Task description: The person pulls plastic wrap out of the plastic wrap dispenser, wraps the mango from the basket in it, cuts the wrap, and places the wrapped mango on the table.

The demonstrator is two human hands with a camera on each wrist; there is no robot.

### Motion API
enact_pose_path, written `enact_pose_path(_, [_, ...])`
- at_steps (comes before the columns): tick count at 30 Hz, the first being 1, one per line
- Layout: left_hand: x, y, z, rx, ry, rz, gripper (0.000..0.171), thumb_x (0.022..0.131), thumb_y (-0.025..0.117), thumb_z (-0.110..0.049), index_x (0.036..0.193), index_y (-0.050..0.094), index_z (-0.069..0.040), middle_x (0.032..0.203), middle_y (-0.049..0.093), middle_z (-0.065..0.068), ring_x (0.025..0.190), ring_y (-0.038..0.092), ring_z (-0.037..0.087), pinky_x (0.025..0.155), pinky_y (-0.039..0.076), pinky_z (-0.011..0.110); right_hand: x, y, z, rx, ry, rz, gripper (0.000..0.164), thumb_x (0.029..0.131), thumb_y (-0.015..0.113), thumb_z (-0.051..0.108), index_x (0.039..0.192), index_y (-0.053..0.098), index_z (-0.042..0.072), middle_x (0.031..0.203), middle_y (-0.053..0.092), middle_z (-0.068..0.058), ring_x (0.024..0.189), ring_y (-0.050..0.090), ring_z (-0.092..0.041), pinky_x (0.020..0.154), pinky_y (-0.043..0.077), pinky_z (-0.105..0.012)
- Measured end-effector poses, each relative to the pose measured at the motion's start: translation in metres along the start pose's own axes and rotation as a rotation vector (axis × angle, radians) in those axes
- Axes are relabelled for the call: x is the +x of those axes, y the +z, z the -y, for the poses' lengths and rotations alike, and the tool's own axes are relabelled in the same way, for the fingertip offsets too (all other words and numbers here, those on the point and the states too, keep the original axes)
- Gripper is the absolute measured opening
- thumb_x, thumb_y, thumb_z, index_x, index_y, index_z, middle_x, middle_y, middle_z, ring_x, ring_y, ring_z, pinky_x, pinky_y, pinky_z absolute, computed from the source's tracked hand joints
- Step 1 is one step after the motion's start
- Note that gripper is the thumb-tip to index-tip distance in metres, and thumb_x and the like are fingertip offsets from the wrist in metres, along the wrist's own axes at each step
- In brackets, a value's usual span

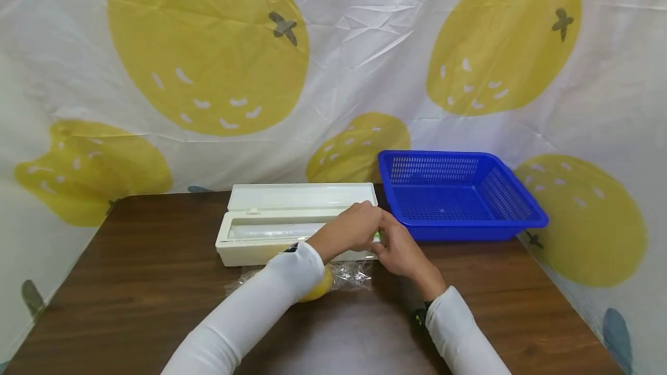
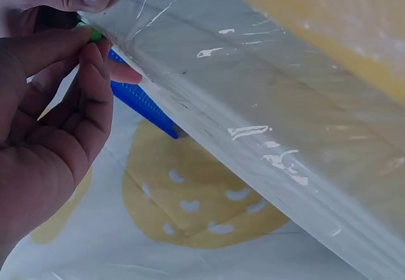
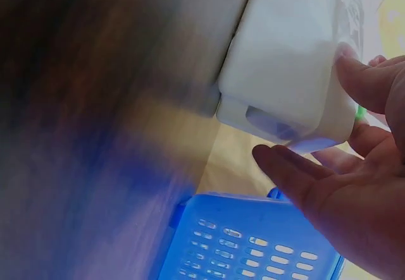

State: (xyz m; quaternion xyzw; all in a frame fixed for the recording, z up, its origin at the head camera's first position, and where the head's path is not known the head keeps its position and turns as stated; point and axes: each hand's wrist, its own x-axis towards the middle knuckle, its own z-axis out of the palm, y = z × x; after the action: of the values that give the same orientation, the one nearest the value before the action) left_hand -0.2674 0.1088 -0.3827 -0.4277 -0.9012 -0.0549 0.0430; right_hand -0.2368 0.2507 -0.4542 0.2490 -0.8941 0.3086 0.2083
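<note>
A white cling film box [image 1: 245,253] lies on the table with its lid [image 1: 302,195] raised and a film roll [image 1: 276,230] inside. At its right end my left hand [image 2: 57,115] pinches a small green slider [image 2: 95,35] between thumb and fingers. My right hand [image 3: 354,191] holds that same end, its thumb [image 3: 361,84] pressed on the film-covered front edge, with some fingers stretched past the end wall. Clear film [image 2: 253,122] is drawn over the front of the box. In front of it a yellow rounded thing [image 1: 319,285], partly behind my left sleeve, lies at the film [image 1: 354,275].
To the right of the box stands a blue perforated basket [image 1: 464,230], close behind my right hand. The dark wooden table [image 1: 130,282] ends at a fabric backdrop [image 1: 354,62] printed with yellow fruit.
</note>
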Motion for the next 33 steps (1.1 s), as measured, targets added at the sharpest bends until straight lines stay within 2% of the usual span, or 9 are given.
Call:
enact_pose_path(8, [-0.004, 0.001, 0.008, -0.006, 0.003, 0.034, 0.022, 0.074, 0.083, -0.024, 0.088, 0.072, -0.012, 0.074, 0.067, 0.004, 0.074, 0.060, 0.021, 0.071, 0.057, 0.039, 0.001, -0.002, 0.005, -0.018, 0.046, 0.046, 0.026, 0.071, 0.077, -0.002, 0.096, 0.070, 0.001, 0.128, 0.063, -0.017, 0.113, 0.058, -0.027, 0.097, 0.050, -0.050])
enact_pose_path(12, [-0.008, -0.001, 0.010, -0.017, -0.006, 0.042, 0.021, 0.076, 0.081, -0.020, 0.094, 0.071, -0.012, 0.081, 0.068, 0.007, 0.078, 0.061, 0.024, 0.074, 0.057, 0.041, 0.002, -0.001, 0.006, -0.041, 0.054, 0.069, 0.018, 0.074, 0.079, 0.003, 0.089, 0.069, 0.002, 0.119, 0.065, -0.015, 0.102, 0.060, -0.026, 0.086, 0.054, -0.049])
enact_pose_path(16, [-0.015, -0.007, 0.016, 0.030, -0.024, 0.064, 0.012, 0.078, 0.073, -0.007, 0.089, 0.070, -0.010, 0.082, 0.068, 0.009, 0.076, 0.062, 0.025, 0.072, 0.058, 0.040, 0.003, -0.004, 0.007, -0.042, 0.072, 0.095, 0.017, 0.078, 0.080, 0.008, 0.089, 0.070, 0.000, 0.133, 0.061, -0.019, 0.104, 0.062, -0.029, 0.092, 0.052, -0.051])
enact_pose_path(20, [-0.024, -0.014, 0.026, 0.073, -0.025, 0.073, 0.008, 0.079, 0.067, -0.002, 0.075, 0.065, -0.009, 0.072, 0.065, 0.006, 0.068, 0.061, 0.024, 0.065, 0.059, 0.038, 0.002, -0.010, 0.005, -0.051, 0.096, 0.094, 0.029, 0.079, 0.079, 0.009, 0.103, 0.070, -0.005, 0.146, 0.051, -0.023, 0.114, 0.059, -0.032, 0.102, 0.046, -0.054])
enact_pose_path(24, [-0.029, -0.017, 0.028, 0.061, 0.009, 0.035, 0.009, 0.077, 0.070, -0.004, 0.072, 0.064, -0.008, 0.070, 0.066, 0.007, 0.066, 0.062, 0.025, 0.065, 0.059, 0.038, 0.002, -0.011, 0.004, -0.036, 0.114, 0.096, 0.029, 0.079, 0.079, 0.009, 0.103, 0.070, -0.005, 0.146, 0.050, -0.023, 0.091, 0.065, -0.025, 0.099, 0.047, -0.053])
enact_pose_path(26, [-0.030, -0.016, 0.028, 0.047, 0.016, 0.014, 0.009, 0.076, 0.075, -0.007, 0.073, 0.066, -0.006, 0.072, 0.069, 0.008, 0.068, 0.064, 0.025, 0.066, 0.059, 0.038, 0.002, -0.008, 0.004, -0.022, 0.124, 0.099, 0.044, 0.079, 0.079, 0.009, 0.117, 0.065, -0.008, 0.137, 0.060, -0.022, 0.070, 0.061, -0.017, 0.094, 0.051, -0.052])
enact_pose_path(27, [-0.030, -0.015, 0.028, 0.034, 0.010, 0.013, 0.009, 0.075, 0.077, -0.009, 0.075, 0.068, -0.006, 0.075, 0.071, 0.009, 0.071, 0.064, 0.026, 0.068, 0.059, 0.038, 0.002, -0.007, 0.004, -0.018, 0.128, 0.100, 0.041, 0.079, 0.080, 0.010, 0.114, 0.067, -0.007, 0.137, 0.060, -0.021, 0.062, 0.057, -0.014, 0.091, 0.052, -0.051])
enact_pose_path(31, [-0.030, -0.009, 0.031, -0.009, -0.002, 0.033, 0.009, 0.078, 0.080, -0.014, 0.085, 0.077, -0.008, 0.084, 0.075, 0.006, 0.079, 0.066, 0.024, 0.075, 0.059, 0.038, 0.001, -0.004, 0.004, -0.016, 0.133, 0.102, 0.055, 0.079, 0.080, 0.011, 0.127, 0.060, -0.008, 0.122, 0.070, -0.019, 0.053, 0.053, -0.007, 0.081, 0.054, -0.048])
enact_pose_path(33, [-0.030, -0.007, 0.032, -0.011, 0.007, 0.043, 0.009, 0.080, 0.079, -0.012, 0.088, 0.079, -0.009, 0.086, 0.076, 0.006, 0.081, 0.066, 0.024, 0.078, 0.059, 0.038, 0.000, -0.004, 0.003, -0.019, 0.138, 0.099, 0.049, 0.079, 0.080, 0.012, 0.121, 0.064, -0.007, 0.126, 0.068, -0.020, 0.050, 0.051, -0.005, 0.076, 0.054, -0.046])
